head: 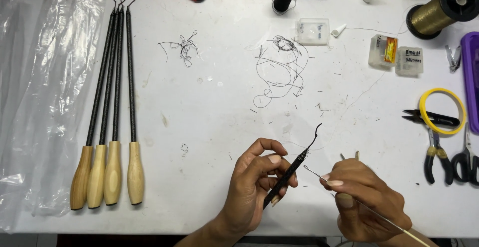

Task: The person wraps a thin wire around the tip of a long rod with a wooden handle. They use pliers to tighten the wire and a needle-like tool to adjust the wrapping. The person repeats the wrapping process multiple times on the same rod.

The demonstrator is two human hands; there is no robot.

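Left hand (254, 187) pinches a short black rod (289, 174), hooked tip up. Right hand (366, 199) grips a thin metal needle (319, 174), its tip just beside the rod, above the tabletop (209, 127).

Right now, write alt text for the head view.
Over a white table, the left hand pinches a short black rod tip with a curled wire end, while the right hand holds a thin metal needle tool toward it. Four wooden-handled black rods lie at left; pliers at right.

White table (209, 127) with four wooden-handled rods (107, 172), thread scraps (279, 72), pliers (436, 155), clear plastic sheet (40, 102).
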